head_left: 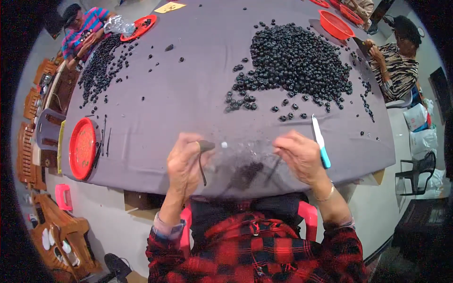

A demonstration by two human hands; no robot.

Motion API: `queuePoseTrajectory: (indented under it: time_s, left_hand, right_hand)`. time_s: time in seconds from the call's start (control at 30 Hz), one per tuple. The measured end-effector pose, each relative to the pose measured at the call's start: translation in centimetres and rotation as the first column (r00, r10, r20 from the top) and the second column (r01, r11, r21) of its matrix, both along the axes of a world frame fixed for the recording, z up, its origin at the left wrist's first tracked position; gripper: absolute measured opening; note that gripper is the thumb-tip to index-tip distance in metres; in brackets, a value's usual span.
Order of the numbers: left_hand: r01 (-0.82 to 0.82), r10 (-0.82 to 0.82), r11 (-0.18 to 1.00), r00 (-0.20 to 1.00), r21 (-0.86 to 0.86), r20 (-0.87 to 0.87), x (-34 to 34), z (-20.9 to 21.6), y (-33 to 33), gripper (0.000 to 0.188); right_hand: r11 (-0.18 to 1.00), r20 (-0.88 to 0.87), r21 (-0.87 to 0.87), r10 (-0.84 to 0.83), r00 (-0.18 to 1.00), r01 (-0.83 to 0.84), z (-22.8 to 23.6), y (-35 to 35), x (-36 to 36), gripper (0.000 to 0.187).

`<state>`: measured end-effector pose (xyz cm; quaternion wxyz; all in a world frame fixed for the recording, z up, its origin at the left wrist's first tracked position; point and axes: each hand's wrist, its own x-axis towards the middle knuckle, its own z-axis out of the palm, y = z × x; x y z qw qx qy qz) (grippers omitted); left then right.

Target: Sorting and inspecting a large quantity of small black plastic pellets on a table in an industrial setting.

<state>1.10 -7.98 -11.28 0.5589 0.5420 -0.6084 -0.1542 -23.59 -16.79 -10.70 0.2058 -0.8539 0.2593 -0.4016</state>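
Observation:
My left hand [185,162] is closed over the near part of the table, pinching a dark brown piece [206,145] from which a thin dark strip hangs. Just beside its tip is a small white spot [224,145]. My right hand [299,155] has its thumb and fingers pressed together; what they hold is too small and blurred to name. Faint clear glints show between the hands. Beneath them lies a dark patch of fine bits [250,172]. To the right rests a knife-like tool [320,141] with a white blade and turquoise handle.
A big heap of small black round pieces [299,61] covers the far right; another pile [96,70] lies left. Red trays [82,148] stand at the left edge and far side [336,26]. Dark sticks [108,141] lie near the left tray. Two people [396,56] sit at the sides.

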Motion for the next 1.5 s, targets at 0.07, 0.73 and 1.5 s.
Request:
queuePoseTrajectory:
  time_s: [0.07, 0.73, 1.5]
  left_hand:
    - [0.015, -0.014, 1.000, 0.998, 0.005, -0.060, -0.5, 1.5, 1.2, 0.021]
    - [0.378, -0.458, 0.889, 0.756, -0.259, -0.469, -4.5, 11.3, 10.3, 0.030]
    - [-0.278, -0.583, 0.142, 0.752, -0.950, -0.307, -9.8, 14.2, 12.6, 0.038]
  right_hand:
    - [1.000, -0.006, 0.000, -0.021, 1.000, 0.021, 2.0, 1.4, -1.1, 0.014]
    - [0.963, 0.347, -0.114, -0.192, 0.918, 0.245, 8.6, 13.1, -4.8, 0.048]
    - [0.991, 0.274, -0.077, -0.087, 0.958, 0.112, 17.5, 18.5, -7.0, 0.011]
